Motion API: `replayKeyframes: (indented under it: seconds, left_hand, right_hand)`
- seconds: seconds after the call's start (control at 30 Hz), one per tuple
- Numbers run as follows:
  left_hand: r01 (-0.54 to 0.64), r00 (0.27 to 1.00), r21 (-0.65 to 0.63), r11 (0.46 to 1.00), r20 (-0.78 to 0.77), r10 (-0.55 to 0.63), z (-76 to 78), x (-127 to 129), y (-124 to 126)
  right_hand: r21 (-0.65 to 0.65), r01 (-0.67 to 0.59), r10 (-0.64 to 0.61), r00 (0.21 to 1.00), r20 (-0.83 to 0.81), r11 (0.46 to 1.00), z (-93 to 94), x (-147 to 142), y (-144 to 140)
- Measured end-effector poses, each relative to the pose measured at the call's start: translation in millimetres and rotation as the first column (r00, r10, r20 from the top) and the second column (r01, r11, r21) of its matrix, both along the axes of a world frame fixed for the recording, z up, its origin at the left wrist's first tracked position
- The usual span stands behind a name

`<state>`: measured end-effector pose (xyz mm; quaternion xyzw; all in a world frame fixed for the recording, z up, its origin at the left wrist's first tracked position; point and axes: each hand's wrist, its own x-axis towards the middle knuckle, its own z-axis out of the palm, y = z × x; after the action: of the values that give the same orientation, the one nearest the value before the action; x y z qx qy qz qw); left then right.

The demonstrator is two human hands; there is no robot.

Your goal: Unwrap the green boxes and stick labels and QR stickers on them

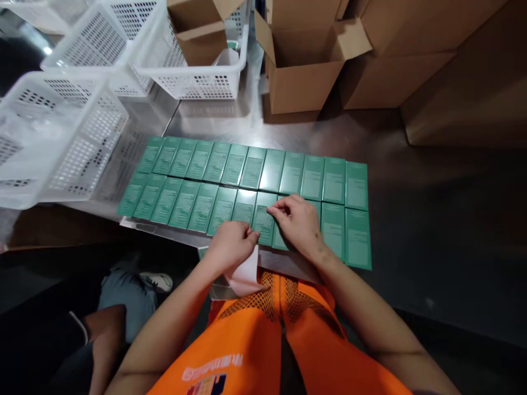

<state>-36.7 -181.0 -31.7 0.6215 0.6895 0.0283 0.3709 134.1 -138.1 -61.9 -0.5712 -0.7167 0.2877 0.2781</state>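
Two long rows of green boxes lie side by side on the metal table, printed faces up. My left hand is closed at the near edge of the front row, gripping a white paper sheet that hangs down in front of my vest. Over the front row, my right hand is pinched, with its fingertips at the top of one green box. Whatever lies between those fingertips is too small to make out. The right hand and wrist cover parts of a few boxes.
White perforated baskets stand at the back left, one with a cardboard carton inside. An open cardboard box sits behind the rows, with more cartons at the right. Another person's arm is at the lower left.
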Motion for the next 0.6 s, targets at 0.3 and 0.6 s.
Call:
replayKeyframes:
  seconds: [0.3,0.6]
  left_hand:
    - [0.001,0.990,0.063,0.998,-0.144,0.008,16.6,-11.7,-6.8]
    - [-0.742,0.598,0.649,0.171,0.523,0.608,39.2,-56.0,-0.4]
  right_hand:
    - [-0.024,0.137,-0.139,0.983,-0.119,0.990,2.7,0.6,-2.8]
    - [-0.235,-0.671,0.343,0.610,-0.714,0.704,3.8,-31.0,-66.6]
